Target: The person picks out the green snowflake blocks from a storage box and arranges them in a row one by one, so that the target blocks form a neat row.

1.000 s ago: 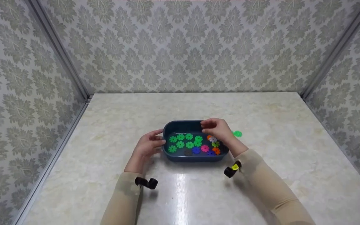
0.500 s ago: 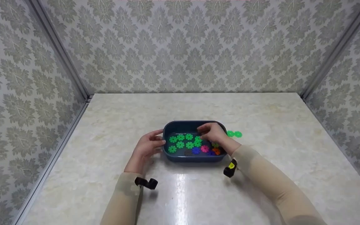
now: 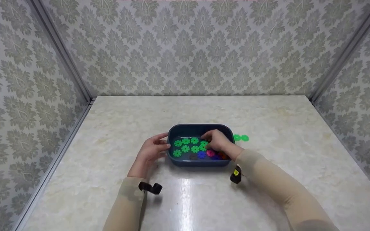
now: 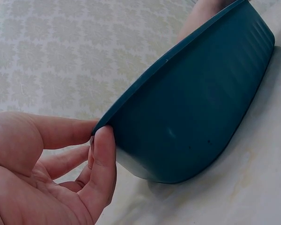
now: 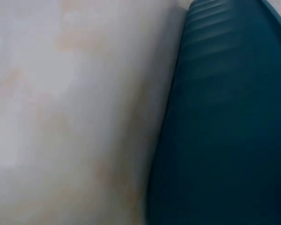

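Observation:
A dark blue-green plastic basin (image 3: pixel 201 163) stands on the table, holding several flower-shaped plastic discs. Many are green discs (image 3: pixel 185 149); a blue disc (image 3: pixel 201 155), a pink disc (image 3: pixel 210 153) and other colours lie towards the right. My left hand (image 3: pixel 151 149) grips the rim at the basin's left end, its fingertips meeting at the edge in the left wrist view. Inside the basin, my right hand (image 3: pixel 218 141) reaches down beside two overlapping green discs, thumb and forefinger apart. It covers some discs on the right. Only the basin's outer wall (image 5: pixel 220 117) shows in the right wrist view.
Two green discs (image 3: pixel 241 137) lie on the pale marbled table (image 3: pixel 133 115) just right of the basin. Patterned walls (image 3: pixel 185 48) enclose the table at the back and both sides. Each sleeve carries a black wrist camera, such as the left camera (image 3: pixel 150 187).
My right hand has moved left and lower into the basin, towards the green discs. A second green disc outside the basin has come into view. The left hand stays at the rim.

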A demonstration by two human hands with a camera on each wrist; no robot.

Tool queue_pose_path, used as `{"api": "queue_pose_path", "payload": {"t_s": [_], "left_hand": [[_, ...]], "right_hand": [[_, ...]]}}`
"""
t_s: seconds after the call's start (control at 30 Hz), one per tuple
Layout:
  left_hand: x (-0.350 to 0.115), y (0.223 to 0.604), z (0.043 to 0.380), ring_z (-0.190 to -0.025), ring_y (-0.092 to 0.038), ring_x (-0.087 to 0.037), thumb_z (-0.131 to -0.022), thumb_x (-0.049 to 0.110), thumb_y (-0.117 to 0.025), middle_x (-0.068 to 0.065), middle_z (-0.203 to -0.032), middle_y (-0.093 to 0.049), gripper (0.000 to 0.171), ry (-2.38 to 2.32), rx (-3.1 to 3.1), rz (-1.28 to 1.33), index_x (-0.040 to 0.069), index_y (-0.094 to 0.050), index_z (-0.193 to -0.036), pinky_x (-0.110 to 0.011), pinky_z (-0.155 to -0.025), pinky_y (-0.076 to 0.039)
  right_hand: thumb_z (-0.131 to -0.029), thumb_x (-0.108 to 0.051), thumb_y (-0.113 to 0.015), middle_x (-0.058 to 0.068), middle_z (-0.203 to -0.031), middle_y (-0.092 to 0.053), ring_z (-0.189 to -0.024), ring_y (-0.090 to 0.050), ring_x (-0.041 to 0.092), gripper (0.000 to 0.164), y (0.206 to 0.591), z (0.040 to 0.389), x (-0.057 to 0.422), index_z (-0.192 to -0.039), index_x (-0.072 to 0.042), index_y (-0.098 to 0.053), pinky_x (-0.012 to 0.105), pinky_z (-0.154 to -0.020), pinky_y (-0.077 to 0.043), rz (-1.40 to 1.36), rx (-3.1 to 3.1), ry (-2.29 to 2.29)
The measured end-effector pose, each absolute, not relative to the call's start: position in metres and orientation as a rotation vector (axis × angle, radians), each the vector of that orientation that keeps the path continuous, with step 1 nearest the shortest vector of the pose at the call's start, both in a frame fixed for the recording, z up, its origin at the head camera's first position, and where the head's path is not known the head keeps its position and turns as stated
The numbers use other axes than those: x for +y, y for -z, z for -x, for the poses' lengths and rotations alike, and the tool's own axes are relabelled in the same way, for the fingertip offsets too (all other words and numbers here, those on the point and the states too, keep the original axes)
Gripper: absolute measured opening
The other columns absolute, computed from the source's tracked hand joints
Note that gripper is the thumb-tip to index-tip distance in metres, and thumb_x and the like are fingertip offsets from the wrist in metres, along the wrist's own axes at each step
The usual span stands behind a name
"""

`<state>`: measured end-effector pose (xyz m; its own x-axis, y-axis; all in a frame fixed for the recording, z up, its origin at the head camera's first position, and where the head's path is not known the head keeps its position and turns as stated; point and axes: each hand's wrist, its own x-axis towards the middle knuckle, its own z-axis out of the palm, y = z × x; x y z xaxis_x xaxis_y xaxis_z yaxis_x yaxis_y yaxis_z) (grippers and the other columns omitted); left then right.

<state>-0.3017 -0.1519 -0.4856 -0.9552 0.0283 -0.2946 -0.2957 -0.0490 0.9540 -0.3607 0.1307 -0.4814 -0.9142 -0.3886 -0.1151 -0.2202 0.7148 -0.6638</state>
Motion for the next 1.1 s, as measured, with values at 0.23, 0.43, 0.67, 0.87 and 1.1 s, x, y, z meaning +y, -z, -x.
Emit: {"api": "queue_pose_path", "payload": {"t_s": [0.23, 0.43, 0.67, 0.87, 1.1], "left_hand": [[-0.152, 0.486, 0.303, -0.079, -0.059, -0.013, -0.093, -0.004, -0.07, -0.007, -0.108, -0.058, 0.058, -2.096, 1.992, 0.296, 0.011, -0.056, -0.147, -0.027, -0.063, -0.054], [-0.152, 0.484, 0.302, -0.081, -0.059, -0.013, -0.094, -0.003, -0.07, -0.008, -0.112, -0.058, 0.058, -2.093, 2.003, 0.297, 0.013, -0.056, -0.147, -0.026, -0.064, -0.054], [-0.15, 0.482, 0.3, -0.08, -0.06, -0.012, -0.094, -0.002, -0.07, -0.007, -0.111, -0.057, 0.057, -2.088, 2.022, 0.294, 0.012, -0.055, -0.148, -0.025, -0.063, -0.054], [-0.15, 0.483, 0.3, -0.079, -0.06, -0.012, -0.093, -0.003, -0.07, -0.007, -0.109, -0.058, 0.057, -2.099, 2.016, 0.3, 0.011, -0.056, -0.147, -0.025, -0.062, -0.054], [-0.151, 0.484, 0.302, -0.08, -0.06, -0.013, -0.093, -0.003, -0.071, -0.008, -0.111, -0.058, 0.058, -2.083, 2.021, 0.309, 0.012, -0.056, -0.147, -0.025, -0.063, -0.054]], "right_hand": [[-0.086, -0.001, -0.079, 0.018, -0.122, -0.072, -0.115, -0.066, 0.033, 0.039, 0.48, 0.361, 0.129, -0.124, -0.001, -0.073, 0.045, -0.1, -0.054, 0.491, 2.678, 0.924], [-0.087, -0.005, -0.078, 0.018, -0.122, -0.071, -0.116, -0.066, 0.033, 0.035, 0.481, 0.359, 0.129, -0.122, -0.002, -0.073, 0.046, -0.101, -0.054, 0.508, 2.707, 0.895], [-0.09, -0.005, -0.075, 0.015, -0.116, -0.071, -0.105, -0.067, 0.03, 0.03, 0.481, 0.355, 0.129, -0.12, -0.004, -0.072, 0.045, -0.093, -0.056, 0.584, 2.746, 0.882], [-0.089, -0.005, -0.076, 0.012, -0.113, -0.073, -0.104, -0.068, 0.028, 0.029, 0.479, 0.355, 0.131, -0.118, -0.007, -0.075, 0.045, -0.092, -0.057, 0.567, 2.738, 0.959], [-0.09, -0.009, -0.078, 0.015, -0.114, -0.074, -0.106, -0.069, 0.031, 0.028, 0.474, 0.357, 0.14, -0.117, -0.008, -0.077, 0.047, -0.093, -0.057, 0.589, 2.659, 1.072]]}}
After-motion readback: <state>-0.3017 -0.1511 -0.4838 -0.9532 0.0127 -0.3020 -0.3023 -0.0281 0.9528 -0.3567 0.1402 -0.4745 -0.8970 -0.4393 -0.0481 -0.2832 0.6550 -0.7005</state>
